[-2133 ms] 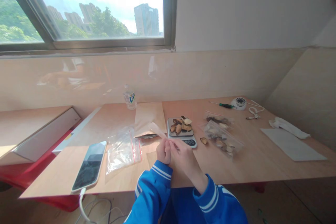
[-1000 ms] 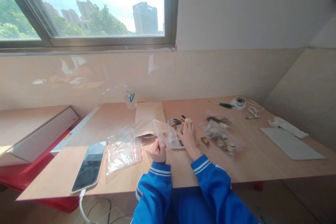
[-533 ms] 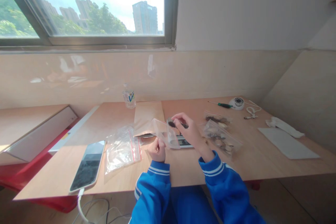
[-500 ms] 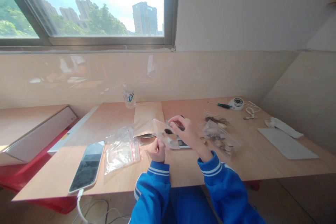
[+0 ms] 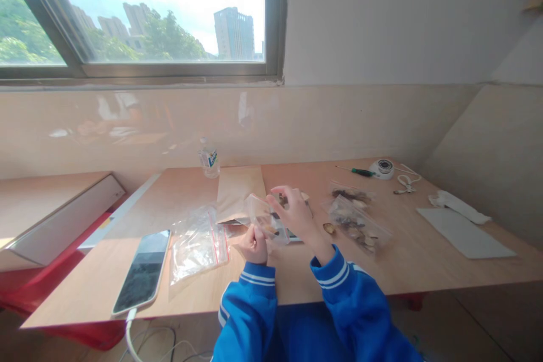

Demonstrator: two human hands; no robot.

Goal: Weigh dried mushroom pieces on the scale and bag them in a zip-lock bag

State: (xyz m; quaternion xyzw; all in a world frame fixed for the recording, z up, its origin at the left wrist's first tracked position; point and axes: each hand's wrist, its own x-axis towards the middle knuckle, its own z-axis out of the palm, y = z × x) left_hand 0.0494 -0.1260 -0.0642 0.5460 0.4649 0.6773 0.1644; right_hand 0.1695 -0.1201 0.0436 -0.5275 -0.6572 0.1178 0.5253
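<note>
My left hand (image 5: pixel 253 243) is closed on the lower edge of a small clear zip bag (image 5: pixel 263 218) and holds it up with its mouth toward my right hand. My right hand (image 5: pixel 292 212) hovers at the bag's mouth with its fingers loosely curled and pinched; what they hold is too small to name. A few dark pieces lie inside the bag. Behind the hands stands a small scale (image 5: pixel 292 233), mostly hidden, with dried brown slices (image 5: pixel 302 196) on it.
The wooden table (image 5: pixel 424 271) also carries a pile of empty zip bags (image 5: pixel 197 240), a phone (image 5: pixel 142 270) on a cable, a brown paper bag (image 5: pixel 237 189), a water bottle (image 5: pixel 209 158), filled zip bags (image 5: pixel 354 220), a screwdriver (image 5: pixel 354 170), a tape reel (image 5: pixel 384 168) and white paper (image 5: pixel 464 232).
My right hand left the bag, picked dark slices from the scale and brought them to the bag's mouth. My left hand kept hold of the bag, now raised more upright.
</note>
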